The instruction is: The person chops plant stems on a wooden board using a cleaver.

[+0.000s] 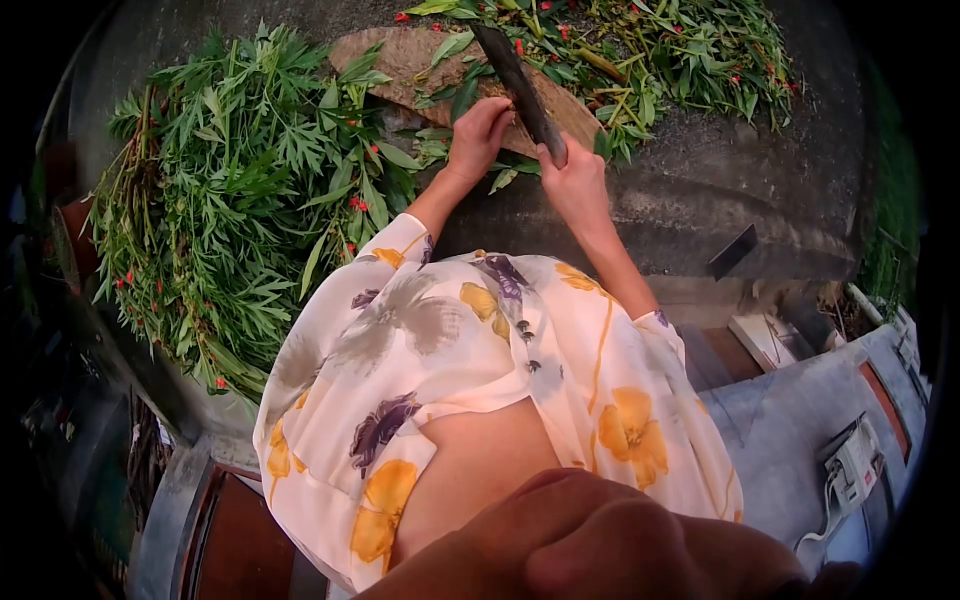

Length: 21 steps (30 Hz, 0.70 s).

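My right hand (577, 190) is wrapped round the lower end of a dark, long-bladed knife (515, 82), whose blade points up and to the left over a wooden chopping board (405, 58). Close beside the blade, my left hand (478, 138) is closed in a pinch, fingertips near the knife. What sits between those fingers is too small to make out. Green leaves and stems lie on the board, partly under the blade. Left of my hands rises a large heap of leafy green stems (230, 190) dotted with red bits.
Cut leaves and stems with red bits (690, 65) spread beyond the board to the right. The dark grey work surface (740, 180) carries it all. A small dark flat piece (733, 252) juts at its near edge. A whitish object (853, 470) lies low on the right.
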### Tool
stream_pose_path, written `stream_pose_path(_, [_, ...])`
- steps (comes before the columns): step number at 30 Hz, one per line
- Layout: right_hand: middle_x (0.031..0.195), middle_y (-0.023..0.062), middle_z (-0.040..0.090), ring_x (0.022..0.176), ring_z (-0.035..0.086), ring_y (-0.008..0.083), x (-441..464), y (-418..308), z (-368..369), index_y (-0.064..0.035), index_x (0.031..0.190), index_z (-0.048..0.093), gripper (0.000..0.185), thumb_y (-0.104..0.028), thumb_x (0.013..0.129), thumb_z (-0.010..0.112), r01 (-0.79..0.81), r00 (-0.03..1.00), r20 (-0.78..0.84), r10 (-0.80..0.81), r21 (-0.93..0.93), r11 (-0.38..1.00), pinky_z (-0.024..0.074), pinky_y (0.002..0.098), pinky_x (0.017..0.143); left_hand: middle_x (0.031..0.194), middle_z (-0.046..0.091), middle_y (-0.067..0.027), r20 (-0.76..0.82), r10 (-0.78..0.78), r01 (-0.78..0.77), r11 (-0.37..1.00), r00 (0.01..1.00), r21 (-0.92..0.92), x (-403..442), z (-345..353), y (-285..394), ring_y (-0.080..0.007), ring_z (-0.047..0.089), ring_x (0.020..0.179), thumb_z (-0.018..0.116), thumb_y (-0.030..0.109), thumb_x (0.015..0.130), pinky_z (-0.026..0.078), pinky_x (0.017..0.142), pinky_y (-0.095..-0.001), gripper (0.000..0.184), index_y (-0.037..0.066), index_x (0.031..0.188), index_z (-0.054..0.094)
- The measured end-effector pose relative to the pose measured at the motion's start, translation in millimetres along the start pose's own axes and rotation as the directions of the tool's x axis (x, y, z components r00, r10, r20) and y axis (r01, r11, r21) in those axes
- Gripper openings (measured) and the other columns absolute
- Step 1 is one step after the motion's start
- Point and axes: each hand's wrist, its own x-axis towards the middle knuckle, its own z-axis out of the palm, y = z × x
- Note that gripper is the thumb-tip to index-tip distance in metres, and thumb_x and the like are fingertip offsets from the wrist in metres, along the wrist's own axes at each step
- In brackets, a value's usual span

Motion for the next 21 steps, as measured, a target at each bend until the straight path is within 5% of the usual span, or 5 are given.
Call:
stream_pose_path(8, [0.070,0.0281,0.062,0.074,0.064,0.0500,0,11,7,0.0023,0.092,0.066,0.017,-0.015,0.092,0.067,-0.014,1.000,0.022,0.014,-0.006,1.000,0.0494,0.0534,0.066,0.100,0.070,-0.0183,0.032,-0.021,0.020,0.998,0.999,0.053,-1,-3,8,-0.0377,0.071,0.089,0.074,0.001,0.089,0.057,0.076,-0.0402,0.017,-0.001,0.105,0.067])
stream_pose_path(13, [0.070,0.0288,0.061,0.074,0.064,0.0507,4,19,14,0.0021,0.091,0.065,0.017,-0.015,0.091,0.067,0.006,1.000,-0.002,-0.006,-0.013,1.000,0.0489,0.0543,0.065,0.095,0.065,-0.0168,-0.100,-0.264,0.248,0.958,0.959,-0.145,-1,-5,32,-0.0336,0.071,0.084,0.072,-0.002,0.088,0.058,0.073,-0.0376,0.018,-0.002,0.105,0.066])
stream_pose_path(16, [0.070,0.0290,0.061,0.074,0.064,0.0510,3,18,15,0.0023,0.089,0.065,0.017,-0.014,0.091,0.067,0.022,1.000,0.001,-0.022,-0.021,1.000,0.0486,0.0546,0.065,0.093,0.065,-0.0162,-0.072,-0.072,0.069,0.997,0.995,-0.046,5,-11,31,-0.0320,0.071,0.081,0.071,-0.003,0.088,0.058,0.071,-0.0367,0.018,-0.001,0.105,0.066])
stream_pose_path(21, [0.071,0.0296,0.061,0.075,0.064,0.0512,3,17,12,0.0021,0.089,0.064,0.016,-0.014,0.091,0.067,0.030,1.000,-0.005,-0.030,0.001,1.000,0.0484,0.0550,0.065,0.093,0.065,-0.0155,-0.030,-0.028,0.028,1.000,0.999,0.005,8,-12,31,-0.0299,0.070,0.078,0.072,-0.003,0.086,0.057,0.069,-0.0361,0.019,-0.001,0.104,0.066])
